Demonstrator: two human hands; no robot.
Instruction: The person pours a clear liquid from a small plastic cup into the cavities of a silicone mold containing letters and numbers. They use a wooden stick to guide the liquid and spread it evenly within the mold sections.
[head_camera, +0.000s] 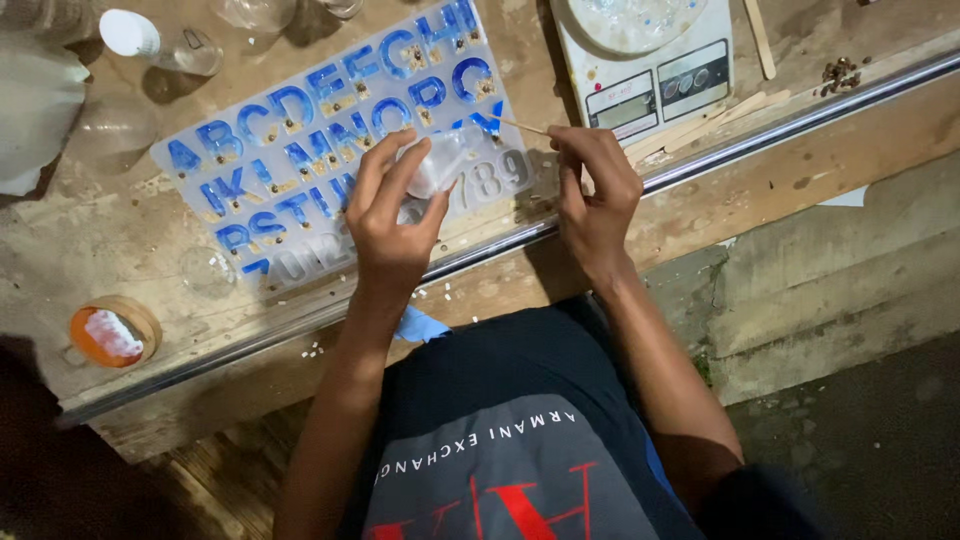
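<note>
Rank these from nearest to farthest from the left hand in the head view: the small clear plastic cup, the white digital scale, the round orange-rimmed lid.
1. Small clear plastic cup: held in the left hand, over the clear letter mould tray.
2. White digital scale: top of the bench, beyond the right hand.
3. Round orange-rimmed lid: far along the bench's near edge, other side.

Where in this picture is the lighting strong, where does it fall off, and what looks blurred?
Head view: light is strongest on the letter mould and scale; lower corners fall dark; the clear cup in the left hand looks soft; the right hand pinches a thin stick.
</note>
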